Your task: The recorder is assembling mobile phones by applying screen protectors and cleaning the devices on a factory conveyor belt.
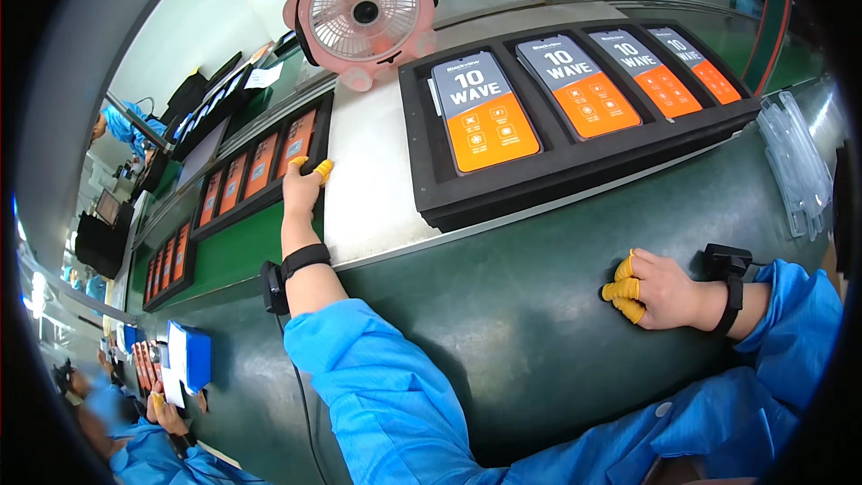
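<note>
At the left, my left hand (303, 187), with yellow finger cots, is closed on the near right corner of a black foam tray (262, 208). One finger lies over the tray edge and the thumb is outside it. Several phones with orange screen films, one a phone (298, 137) nearest that hand, sit in its slots. My right hand (660, 290) rests on the green tabletop with loosely bent, slightly parted fingers in yellow cots, and no thing shows in it. A larger black foam tray (539, 181) holds several phones with grey and orange films, including a phone (485, 112) at its left end.
A pink fan (366, 13) stands behind the large tray, on a white board (373, 207). Clear plastic pieces (796, 166) lie at the right. Another small tray (169, 262) of phones and a blue bin (189, 355) are at the left, near a co-worker's hands (166, 413).
</note>
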`<state>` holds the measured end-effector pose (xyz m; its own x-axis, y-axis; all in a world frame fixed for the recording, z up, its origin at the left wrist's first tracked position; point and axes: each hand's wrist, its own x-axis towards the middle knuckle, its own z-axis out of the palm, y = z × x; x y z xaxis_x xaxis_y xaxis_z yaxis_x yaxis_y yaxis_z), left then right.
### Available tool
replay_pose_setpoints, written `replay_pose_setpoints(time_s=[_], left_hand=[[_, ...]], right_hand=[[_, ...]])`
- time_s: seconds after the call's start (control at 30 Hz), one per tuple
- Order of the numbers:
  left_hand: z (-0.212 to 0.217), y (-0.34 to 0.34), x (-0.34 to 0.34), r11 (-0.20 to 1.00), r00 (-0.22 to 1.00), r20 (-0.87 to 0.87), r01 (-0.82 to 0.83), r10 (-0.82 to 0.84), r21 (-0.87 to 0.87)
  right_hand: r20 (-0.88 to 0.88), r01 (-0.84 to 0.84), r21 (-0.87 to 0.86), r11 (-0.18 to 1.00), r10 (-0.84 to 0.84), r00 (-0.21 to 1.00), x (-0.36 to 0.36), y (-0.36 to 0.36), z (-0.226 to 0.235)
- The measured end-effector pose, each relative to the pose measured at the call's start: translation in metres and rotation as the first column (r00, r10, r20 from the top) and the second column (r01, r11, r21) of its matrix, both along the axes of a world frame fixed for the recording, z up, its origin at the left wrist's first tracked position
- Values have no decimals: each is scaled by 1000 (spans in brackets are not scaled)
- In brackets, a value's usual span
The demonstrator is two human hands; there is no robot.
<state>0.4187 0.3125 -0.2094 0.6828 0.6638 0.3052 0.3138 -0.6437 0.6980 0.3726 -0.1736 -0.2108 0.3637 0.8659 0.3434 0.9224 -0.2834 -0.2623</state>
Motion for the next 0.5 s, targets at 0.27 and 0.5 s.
replay_pose_setpoints(time_s=[0.27, 0.5], left_hand=[[54, -3, -43, 955, 948, 312, 39, 57, -294], [81, -67, -146, 920, 974, 207, 158, -86, -359]], right_hand=[[-14, -16, 32, 999, 17, 1000, 0, 1, 2], [-90, -18, 60, 998, 23, 996, -2, -2, 1]])
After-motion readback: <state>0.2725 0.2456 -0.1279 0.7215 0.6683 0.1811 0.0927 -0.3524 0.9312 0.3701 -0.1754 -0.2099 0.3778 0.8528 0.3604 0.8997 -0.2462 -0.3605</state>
